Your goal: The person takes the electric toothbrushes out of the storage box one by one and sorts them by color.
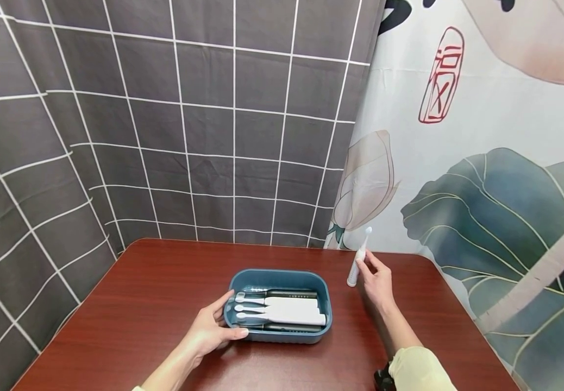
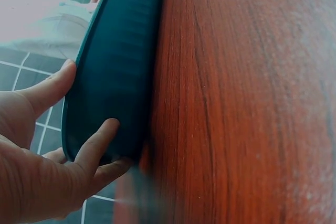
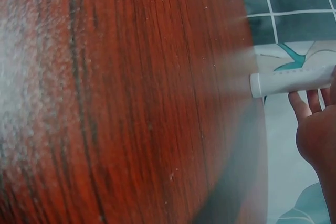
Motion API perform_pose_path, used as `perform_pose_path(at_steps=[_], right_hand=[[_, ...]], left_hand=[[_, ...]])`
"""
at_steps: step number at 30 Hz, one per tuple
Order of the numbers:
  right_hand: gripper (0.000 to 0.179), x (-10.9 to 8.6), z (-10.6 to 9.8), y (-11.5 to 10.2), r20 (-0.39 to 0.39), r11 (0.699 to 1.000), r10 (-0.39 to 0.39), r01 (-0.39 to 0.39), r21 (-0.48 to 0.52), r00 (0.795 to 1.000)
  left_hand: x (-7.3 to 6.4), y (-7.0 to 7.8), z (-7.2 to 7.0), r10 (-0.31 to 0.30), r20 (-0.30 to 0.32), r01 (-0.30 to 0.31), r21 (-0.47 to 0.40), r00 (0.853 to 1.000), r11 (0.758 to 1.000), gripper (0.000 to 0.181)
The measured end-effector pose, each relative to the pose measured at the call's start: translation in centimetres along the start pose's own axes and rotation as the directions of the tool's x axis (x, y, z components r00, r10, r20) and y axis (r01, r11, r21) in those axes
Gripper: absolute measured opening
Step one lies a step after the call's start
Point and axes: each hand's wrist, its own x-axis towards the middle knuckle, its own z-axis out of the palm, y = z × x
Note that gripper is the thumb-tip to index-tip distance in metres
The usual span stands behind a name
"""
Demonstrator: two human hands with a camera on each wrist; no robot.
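Observation:
In the head view, a blue plastic bin point(image 1: 323, 296) stands on the table with several electric toothbrushes lying side by side in it. White toothbrushes point(image 1: 287, 315) fill the middle; a black toothbrush point(image 1: 292, 294) lies along the back and a dark one point(image 1: 292, 328) along the front. My left hand point(image 1: 206, 328) holds the bin's left end, its fingers against the outer wall point(image 2: 113, 77) in the left wrist view. Right of the bin, my right hand point(image 1: 377, 279) grips a white electric toothbrush point(image 1: 355, 269), tilted, brush head up. Whether its base touches the table is unclear.
The reddish-brown wooden table point(image 1: 164, 293) has rounded back corners. A dark grey curtain with white grid lines point(image 1: 213, 136) hangs behind it, and a white curtain with leaf prints point(image 1: 458, 190) hangs at the right. A black object point(image 1: 383, 377) sits by the right sleeve.

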Motion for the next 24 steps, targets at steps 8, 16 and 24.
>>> perform_pose_path(at_steps=[8, 16, 24], right_hand=[[0.039, -0.1, 0.1, 0.2, -0.013, 1.0, 0.003, -0.002, 0.006, 1.0], [0.04, -0.3, 0.2, 0.0, -0.024, 1.0, 0.009, -0.009, -0.001, 1.0], [0.046, 0.7, 0.3, 3.9, -0.023, 1.0, 0.022, -0.022, 0.017, 0.999]], left_hand=[[-0.1, 0.0, 0.0, 0.007, 0.001, -0.007, -0.007, 1.0, 1.0, 0.104], [0.1, -0.1, 0.0, 0.005, -0.011, -0.004, 0.018, 1.0, 1.0, 0.103], [0.2, -0.2, 0.0, 0.001, -0.026, 0.0, 0.036, 1.0, 0.999, 0.102]])
